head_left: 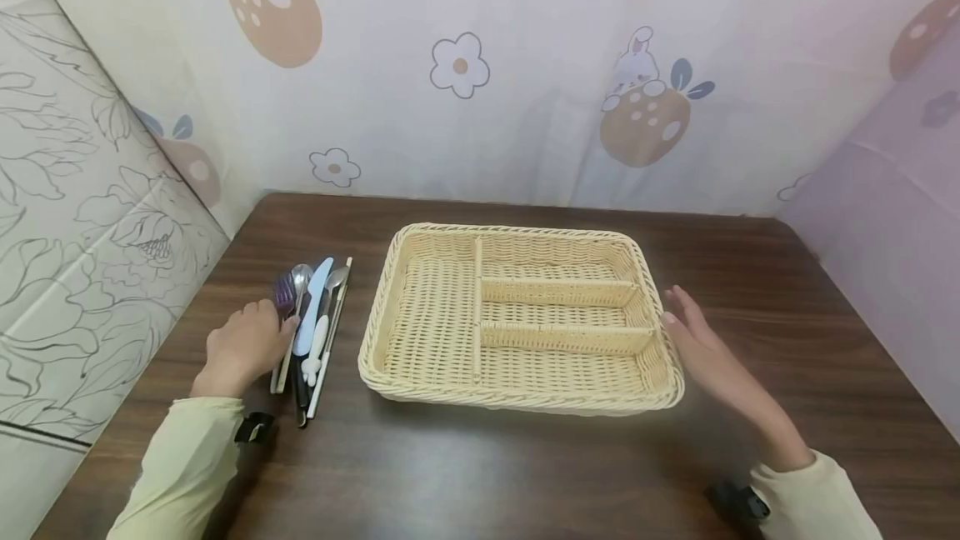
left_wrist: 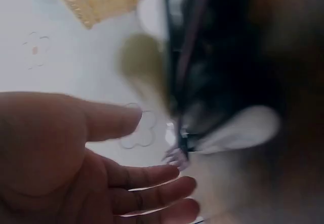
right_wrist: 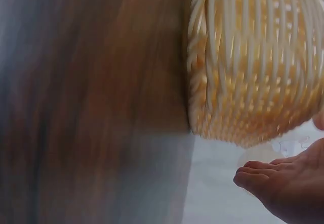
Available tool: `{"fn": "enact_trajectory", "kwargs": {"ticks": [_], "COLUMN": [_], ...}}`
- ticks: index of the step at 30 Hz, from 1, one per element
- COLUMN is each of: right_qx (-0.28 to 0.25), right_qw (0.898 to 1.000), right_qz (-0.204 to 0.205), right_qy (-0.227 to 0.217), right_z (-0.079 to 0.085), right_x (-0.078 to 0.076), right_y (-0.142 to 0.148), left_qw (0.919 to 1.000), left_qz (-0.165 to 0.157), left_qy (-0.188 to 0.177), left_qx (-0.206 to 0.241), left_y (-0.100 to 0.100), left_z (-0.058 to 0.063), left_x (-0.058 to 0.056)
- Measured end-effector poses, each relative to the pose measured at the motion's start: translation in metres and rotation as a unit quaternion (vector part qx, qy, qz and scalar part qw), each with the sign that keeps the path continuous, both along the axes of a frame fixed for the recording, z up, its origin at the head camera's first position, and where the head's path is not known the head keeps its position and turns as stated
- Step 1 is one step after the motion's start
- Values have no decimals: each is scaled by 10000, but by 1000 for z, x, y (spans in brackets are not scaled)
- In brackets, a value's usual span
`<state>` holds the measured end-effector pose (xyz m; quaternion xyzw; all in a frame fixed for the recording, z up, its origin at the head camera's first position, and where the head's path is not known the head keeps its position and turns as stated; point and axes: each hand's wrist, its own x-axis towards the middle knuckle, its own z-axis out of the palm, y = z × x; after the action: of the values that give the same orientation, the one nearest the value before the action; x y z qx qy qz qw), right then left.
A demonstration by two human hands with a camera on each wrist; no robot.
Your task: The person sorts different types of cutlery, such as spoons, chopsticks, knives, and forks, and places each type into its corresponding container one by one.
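Observation:
My left hand [head_left: 243, 346] is at the left side of a bunch of cutlery, thumb and fingers apart in the left wrist view. Beside its fingertips lie a purple fork [head_left: 284, 293] and a silver spoon [head_left: 302, 277]. A light blue knife [head_left: 312, 311], a white-handled spoon [head_left: 318, 347] and thin chopsticks [head_left: 337, 317] lie to the right of these. My right hand [head_left: 705, 357] is at the right end of a cream woven basket [head_left: 525, 398], fingers extended, thumb close to the rim. The palm hides part of the fork's handle.
Dividers [head_left: 477, 307] split the basket into one wide left compartment and three narrow ones on the right. It stands on a dark wooden table [head_left: 465, 473]. A patterned curtain [head_left: 525, 7] hangs behind the table, and a flowered panel [head_left: 82, 190] stands at the left.

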<state>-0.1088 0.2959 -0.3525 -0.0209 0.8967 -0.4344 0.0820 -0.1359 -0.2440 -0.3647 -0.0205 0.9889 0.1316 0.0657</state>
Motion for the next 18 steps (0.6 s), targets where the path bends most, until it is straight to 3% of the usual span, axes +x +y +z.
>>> {"fn": "enact_trajectory", "kwargs": {"ticks": [9, 18], "right_qx": [-380, -601], "right_qw": [9990, 9978], "right_qz": [-114, -267], "right_qy": [-219, -121], "right_z": [-3, -8], "right_x": [-7, -7], "right_y": [-15, -21], "left_qw": [9995, 9991], "left_qz": [39, 142], "left_qy": [-228, -393], "left_qx": [-232, -112], "left_y": [-2, 2], "left_z": [-10, -10], "left_x": [-6, -13]}}
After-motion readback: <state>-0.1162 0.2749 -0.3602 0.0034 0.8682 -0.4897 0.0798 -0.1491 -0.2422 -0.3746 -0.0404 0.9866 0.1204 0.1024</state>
